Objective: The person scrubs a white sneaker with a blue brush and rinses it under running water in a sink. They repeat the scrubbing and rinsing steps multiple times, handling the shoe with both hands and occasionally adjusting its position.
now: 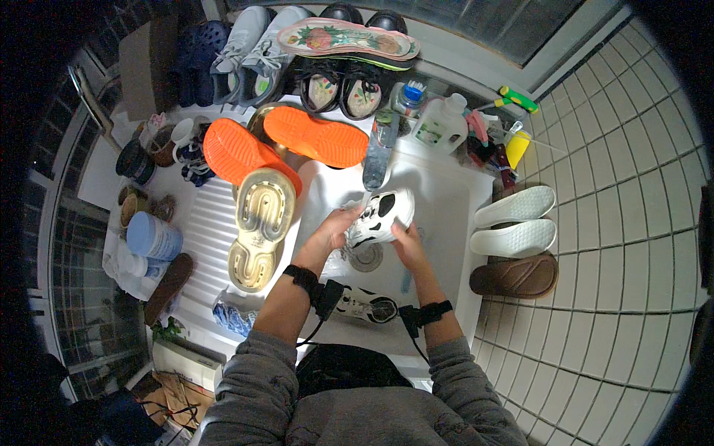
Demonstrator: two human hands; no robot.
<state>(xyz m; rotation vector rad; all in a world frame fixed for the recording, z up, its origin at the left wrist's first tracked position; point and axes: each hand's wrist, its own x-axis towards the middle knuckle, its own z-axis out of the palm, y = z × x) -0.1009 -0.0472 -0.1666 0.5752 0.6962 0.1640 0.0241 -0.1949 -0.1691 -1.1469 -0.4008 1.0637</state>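
Note:
Both my hands hold a white sneaker with black patches (382, 214) above a white sink basin (440, 223). My left hand (336, 227) grips one end of it, and my right hand (410, 245) supports the other. Just above the shoe ends a grey metal faucet spout (379, 159), with what looks like a thin stream of water below it. The round drain (365, 257) shows beneath the shoe. A second white and black sneaker (368, 305) lies in the basin near me, partly hidden by my wrist straps.
Orange clogs (315, 136) and a pale-soled shoe (259, 228), soles up, lie on the ribbed drainboard (209, 223). White soles (516, 237) and a brown sole (514, 276) line the right rim. Grey sneakers (259, 56) and a white jug (440, 125) stand behind.

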